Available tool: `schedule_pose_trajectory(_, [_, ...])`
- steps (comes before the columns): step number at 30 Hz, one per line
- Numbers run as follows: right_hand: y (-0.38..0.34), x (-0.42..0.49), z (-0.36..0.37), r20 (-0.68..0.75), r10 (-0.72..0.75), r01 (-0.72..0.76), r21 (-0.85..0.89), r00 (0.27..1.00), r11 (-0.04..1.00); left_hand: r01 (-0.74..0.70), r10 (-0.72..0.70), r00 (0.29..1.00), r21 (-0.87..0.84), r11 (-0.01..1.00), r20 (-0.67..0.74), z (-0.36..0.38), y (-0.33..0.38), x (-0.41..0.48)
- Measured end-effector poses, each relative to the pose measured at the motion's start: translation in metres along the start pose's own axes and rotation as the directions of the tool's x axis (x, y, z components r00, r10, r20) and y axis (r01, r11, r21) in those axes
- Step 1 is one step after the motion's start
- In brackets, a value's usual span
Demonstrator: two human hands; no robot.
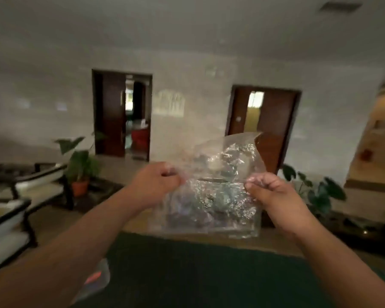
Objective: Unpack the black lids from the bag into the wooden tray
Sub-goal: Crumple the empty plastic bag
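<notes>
A crinkled clear plastic bag [218, 192] hangs in the air in front of me, held up at chest height. My left hand [156, 183] pinches its left edge and my right hand [273, 196] pinches its right edge, both fists closed on the plastic. Dark shapes show through the film, too blurred to name. The whole frame is motion-blurred. No wooden tray is in view.
A dark green table surface [198, 274] lies below my arms, with a small shiny packet [96, 276] at its left edge. White cushioned chairs [20, 196] stand at the left. Potted plants [80, 172] and two brown doors [273, 127] line the far wall.
</notes>
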State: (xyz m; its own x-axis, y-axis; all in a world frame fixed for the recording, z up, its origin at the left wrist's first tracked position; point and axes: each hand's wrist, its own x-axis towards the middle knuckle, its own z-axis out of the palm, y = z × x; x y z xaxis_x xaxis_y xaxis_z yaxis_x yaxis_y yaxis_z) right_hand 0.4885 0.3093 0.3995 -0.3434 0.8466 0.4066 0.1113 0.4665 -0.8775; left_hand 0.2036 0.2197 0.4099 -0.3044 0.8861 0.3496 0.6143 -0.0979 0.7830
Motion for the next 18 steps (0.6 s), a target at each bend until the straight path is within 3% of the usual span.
schedule_pose_trajectory(2, [-0.039,0.015,-0.023,-0.018,-0.046,0.046,-0.005,0.999,0.999,-0.103,0.106,0.994,0.096,0.990,-0.032,-0.018,0.048,0.019])
schedule_pose_trajectory(6, [-0.101,0.028,-0.060,-0.029,-0.117,0.117,0.016,0.993,0.993,-0.219,0.211,0.973,0.087,0.972,0.094,-0.050,0.115,0.039])
schedule_pose_trajectory(10, [-0.143,0.024,-0.085,-0.074,-0.177,0.184,0.098,0.981,0.978,-0.190,0.236,0.957,-0.253,0.949,0.166,-0.066,0.153,0.037])
schedule_pose_trajectory(13, [-0.164,0.017,-0.089,-0.034,-0.223,0.226,0.160,0.974,0.961,-0.234,0.280,0.958,-0.381,0.894,0.067,-0.070,0.170,0.037])
schedule_pose_trajectory(15, [-0.173,0.013,-0.088,-0.040,-0.249,0.251,0.044,0.968,0.967,-0.231,0.250,0.968,-0.436,0.870,-0.014,-0.075,0.180,0.039])
schedule_pose_trajectory(17, [-0.177,0.011,-0.089,0.002,-0.289,0.288,-0.086,0.957,0.954,-0.182,0.225,0.974,-0.507,0.842,0.023,-0.081,0.190,0.037])
schedule_pose_trajectory(18, [-0.178,0.010,-0.090,0.074,-0.300,0.308,-0.130,0.951,0.943,-0.205,0.249,0.968,-0.442,0.873,0.043,-0.084,0.192,0.038])
